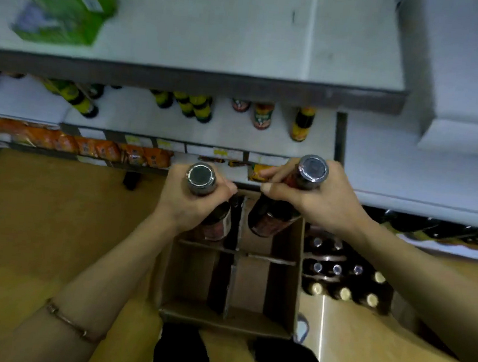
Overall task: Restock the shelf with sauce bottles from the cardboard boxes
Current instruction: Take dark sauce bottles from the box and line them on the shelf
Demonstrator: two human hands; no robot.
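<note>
My left hand point(189, 202) grips the neck of a dark sauce bottle point(201, 178) with a grey cap. My right hand point(315, 195) grips a second dark sauce bottle point(312, 172), tilted, its red-labelled body point(269, 218) hanging below. Both bottles are held above the far end of an open cardboard box point(284, 275) with cardboard dividers; the compartments I can see hold nothing. The shelf point(224, 135) ahead carries a few spaced sauce bottles point(263, 116).
A second box of capped bottles point(345, 281) stands on the floor right of the open box. Orange packets point(89, 146) line the lower shelf at left. A green bag point(71, 4) lies on the top shelf. My feet point(244, 359) stand behind the box.
</note>
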